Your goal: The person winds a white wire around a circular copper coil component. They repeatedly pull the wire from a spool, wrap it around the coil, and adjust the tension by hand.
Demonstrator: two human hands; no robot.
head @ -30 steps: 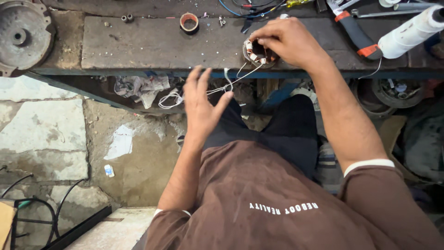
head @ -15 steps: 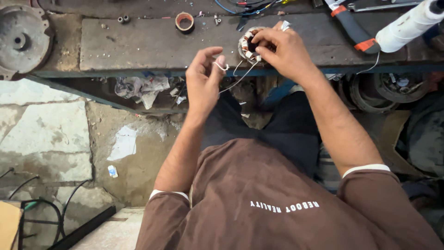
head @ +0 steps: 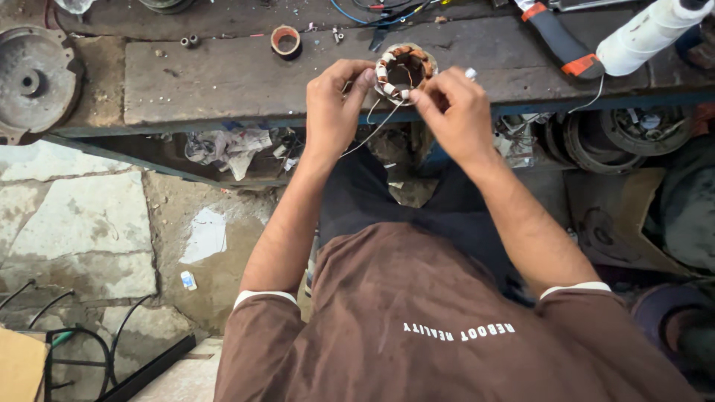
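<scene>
A small motor stator (head: 404, 71) with copper windings and white insulation rests at the front edge of a worn wooden workbench (head: 223, 71). My left hand (head: 335, 104) pinches a thin white thread (head: 372, 128) at the stator's left side. My right hand (head: 454, 112) pinches the stator's lower right rim, where the thread meets the winding. The loose thread hangs down between both hands over my lap.
A round metal motor cover (head: 30, 78) lies at the bench's left end. A small tape ring (head: 286, 40) and two small bolts (head: 188, 41) sit behind. A white thread spool (head: 644, 33) and an orange-handled tool (head: 558, 41) lie at right. Motor parts (head: 633, 130) sit under the bench.
My left hand rose from below the bench, caught the thread and came up to the stator. My right hand shifted from covering the stator to pinching its lower right rim.
</scene>
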